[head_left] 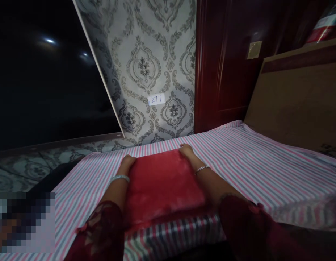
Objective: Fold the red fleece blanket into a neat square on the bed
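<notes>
A flat red rectangular piece (162, 181), slightly glossy and softly creased, lies in front of me on the striped cloth (246, 163). Whether it is a bag, folded fabric or a sheet, I cannot make out. Its near edge reaches the front edge of the table and droops a little. My left hand (127, 162) grips its far left corner, with the fingers partly hidden at the edge. At the far right corner, my right hand (187, 150) is closed on it in the same way. Both arms are stretched forward along its sides.
A large dark screen (48, 79) stands at the left behind the table. Patterned wallpaper bears a paper label (156, 99) reading 277. A big cardboard box (298, 98) is at the right, with a bottle (324, 27) on top. A pixelated patch covers the lower left.
</notes>
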### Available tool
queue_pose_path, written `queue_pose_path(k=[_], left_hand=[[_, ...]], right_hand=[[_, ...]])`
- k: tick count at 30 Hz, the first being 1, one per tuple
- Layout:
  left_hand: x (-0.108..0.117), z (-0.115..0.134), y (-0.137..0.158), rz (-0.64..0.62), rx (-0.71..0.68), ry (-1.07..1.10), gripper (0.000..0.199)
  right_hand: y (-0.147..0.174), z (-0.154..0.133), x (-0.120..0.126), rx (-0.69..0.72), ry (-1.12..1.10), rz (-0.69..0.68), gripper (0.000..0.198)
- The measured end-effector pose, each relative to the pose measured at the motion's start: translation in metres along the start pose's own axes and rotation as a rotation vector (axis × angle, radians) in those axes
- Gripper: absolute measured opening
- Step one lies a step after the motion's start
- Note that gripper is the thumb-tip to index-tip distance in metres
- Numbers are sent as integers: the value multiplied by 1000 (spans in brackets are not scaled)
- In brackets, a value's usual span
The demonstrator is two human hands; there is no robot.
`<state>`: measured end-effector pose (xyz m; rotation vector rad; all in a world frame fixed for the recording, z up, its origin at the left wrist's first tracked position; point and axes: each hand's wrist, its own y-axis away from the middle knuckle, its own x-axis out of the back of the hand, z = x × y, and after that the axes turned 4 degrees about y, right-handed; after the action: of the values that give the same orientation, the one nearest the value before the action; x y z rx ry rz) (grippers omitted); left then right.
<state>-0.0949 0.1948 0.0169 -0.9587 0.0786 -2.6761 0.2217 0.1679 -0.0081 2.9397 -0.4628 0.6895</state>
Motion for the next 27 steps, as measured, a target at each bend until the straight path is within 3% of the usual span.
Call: queue_pose_path(k=[4, 10, 21, 27], left_hand=[[-21, -16, 7, 92, 196, -141, 31], [-14, -37, 12, 183, 226, -173, 30], [-16, -36, 13, 138, 212, -113, 25], [-3, -30, 11, 91, 214, 39, 28]], right_hand=[[10, 21, -16, 10, 139, 157, 33], [9, 42, -17, 35, 200, 278, 43], [12, 43, -16, 92, 185, 302, 41], [28, 39, 2, 115, 119, 269, 47]])
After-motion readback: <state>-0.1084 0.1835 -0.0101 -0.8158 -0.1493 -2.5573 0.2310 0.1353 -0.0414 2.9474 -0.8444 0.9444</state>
